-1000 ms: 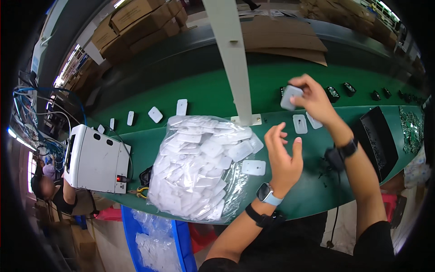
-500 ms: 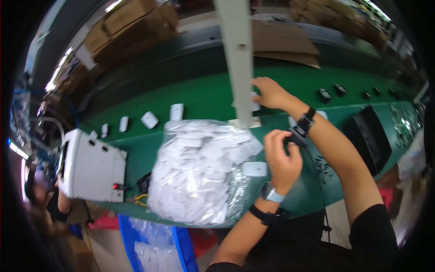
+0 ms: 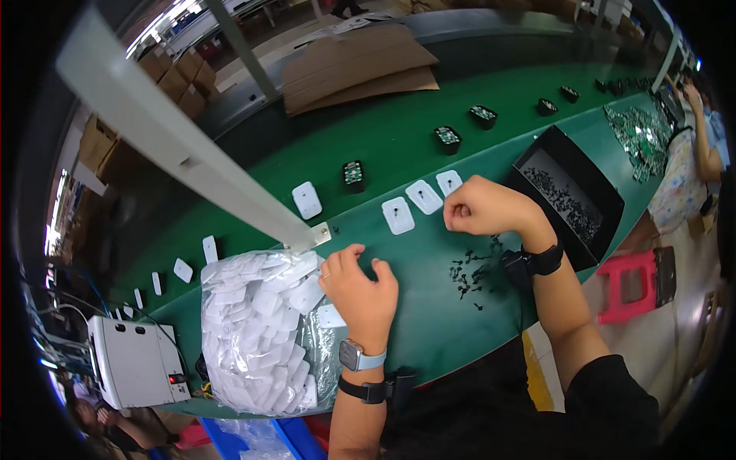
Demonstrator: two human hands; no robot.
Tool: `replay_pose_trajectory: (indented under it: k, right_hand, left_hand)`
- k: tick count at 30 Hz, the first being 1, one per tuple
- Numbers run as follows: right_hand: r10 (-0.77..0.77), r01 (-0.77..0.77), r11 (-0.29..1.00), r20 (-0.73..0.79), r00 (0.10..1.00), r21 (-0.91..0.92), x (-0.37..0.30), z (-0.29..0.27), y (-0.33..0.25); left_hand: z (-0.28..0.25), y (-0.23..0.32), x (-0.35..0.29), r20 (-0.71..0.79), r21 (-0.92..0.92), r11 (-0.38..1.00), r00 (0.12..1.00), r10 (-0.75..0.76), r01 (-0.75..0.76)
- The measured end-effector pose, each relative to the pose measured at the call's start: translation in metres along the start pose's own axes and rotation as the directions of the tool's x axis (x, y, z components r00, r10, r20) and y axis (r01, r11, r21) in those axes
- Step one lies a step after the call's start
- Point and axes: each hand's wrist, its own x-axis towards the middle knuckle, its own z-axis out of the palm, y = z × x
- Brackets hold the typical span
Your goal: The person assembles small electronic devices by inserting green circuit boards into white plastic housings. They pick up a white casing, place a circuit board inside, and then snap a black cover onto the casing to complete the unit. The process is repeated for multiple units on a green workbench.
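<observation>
My left hand (image 3: pixel 358 295) hovers with fingers apart and nothing visible in it, beside a clear plastic bag (image 3: pixel 257 330) full of white plastic covers. One loose white cover (image 3: pixel 331 316) lies just by its wrist. My right hand (image 3: pixel 487 205) is closed, fingertips curled under; what they hold, if anything, is hidden. It is next to a row of three white covers, the nearest a white cover (image 3: pixel 398 215) with a small black piece on it. Loose small black parts (image 3: pixel 468 272) lie scattered on the green bench below the right hand.
A black box (image 3: pixel 567 192) with many small black parts stands at right. Black housings with circuit boards (image 3: pixel 447 139) and white covers (image 3: pixel 307 200) sit along the green belt. A slanted pale post (image 3: pixel 192 157) rises at left. A white machine (image 3: pixel 138 360) stands far left.
The view has turned toward the right. My right hand has left the belt beside the post and is now over the bench near the covers. My left hand is now nearer the bag.
</observation>
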Motion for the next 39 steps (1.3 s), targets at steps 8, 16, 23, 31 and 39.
replay_pose_trajectory:
  k: [8,16,23,31,39]
  right_hand:
    - [0.036,-0.011,0.985,0.144,0.989,-0.171,-0.025,0.005,0.014]
    - [0.003,0.039,0.975,0.185,0.983,-0.221,-0.021,0.015,0.002]
    - [-0.056,0.079,0.992,0.225,0.973,-0.094,-0.017,0.027,0.002]
    - [-0.044,0.098,0.967,0.223,0.974,-0.235,-0.015,0.035,-0.004]
    - [-0.333,0.32,0.931,0.05,0.942,0.175,-0.007,0.032,-0.013]
  left_hand:
    - [0.0,0.0,0.002,0.07,0.079,0.997,0.997,-0.015,0.01]
    - [-0.027,0.014,0.002,0.267,0.041,0.993,0.956,-0.12,0.113]
    - [-0.095,0.0,0.001,0.569,0.282,0.936,0.822,0.013,-0.21]
    - [-0.093,-0.027,-0.01,0.632,0.296,0.932,0.774,-0.029,-0.207]
    - [-0.09,-0.03,-0.007,0.402,0.004,0.995,0.911,-0.094,0.101]
